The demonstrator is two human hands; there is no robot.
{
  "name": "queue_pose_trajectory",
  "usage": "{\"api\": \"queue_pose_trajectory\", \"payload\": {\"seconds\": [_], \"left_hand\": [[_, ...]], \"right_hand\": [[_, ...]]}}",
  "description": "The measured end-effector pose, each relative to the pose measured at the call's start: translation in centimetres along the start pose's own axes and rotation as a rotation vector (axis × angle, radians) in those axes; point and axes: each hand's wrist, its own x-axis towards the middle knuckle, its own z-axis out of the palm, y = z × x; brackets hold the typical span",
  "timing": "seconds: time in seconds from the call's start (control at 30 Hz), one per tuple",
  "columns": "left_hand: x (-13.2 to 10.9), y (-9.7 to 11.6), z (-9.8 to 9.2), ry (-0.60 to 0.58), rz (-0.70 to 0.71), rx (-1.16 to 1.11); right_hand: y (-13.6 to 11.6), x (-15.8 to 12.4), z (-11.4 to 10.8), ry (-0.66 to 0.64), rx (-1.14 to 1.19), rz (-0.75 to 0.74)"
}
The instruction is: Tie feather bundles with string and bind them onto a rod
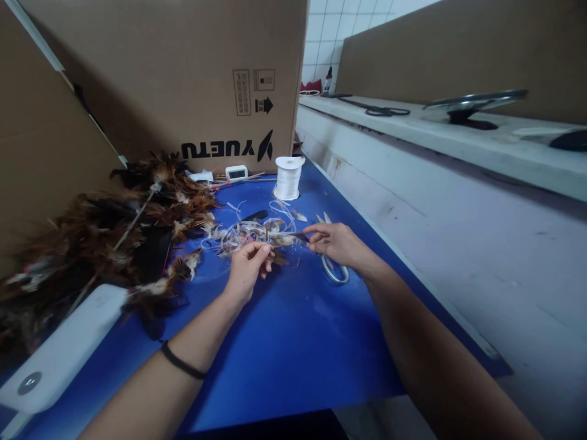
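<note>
My left hand is closed in a pinch on a small bundle of brown feathers wound with white thread, held just above the blue table. My right hand pinches the other end of the same bundle with thumb and forefinger. Loose loops of white thread lie tangled behind the bundle. A white thread spool stands upright further back. Scissors lie on the table, partly under my right hand.
A big heap of brown and black feathers covers the left side. A white flat device lies near left. A large cardboard box stands behind, with a small white timer before it. A grey ledge runs along the right.
</note>
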Motion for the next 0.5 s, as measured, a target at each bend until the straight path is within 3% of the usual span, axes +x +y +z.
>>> {"api": "queue_pose_trajectory", "payload": {"seconds": [0.2, 0.5], "left_hand": [[0.0, 0.0, 0.1, -0.023, 0.027, 0.029], [-0.2, 0.3, 0.4, -0.078, 0.023, 0.05]], "right_hand": [[-2.6, -0.9, 1.2, -0.146, 0.292, 0.093], [-4.1, -1.2, 2.6, -0.045, 0.42, -0.014]]}}
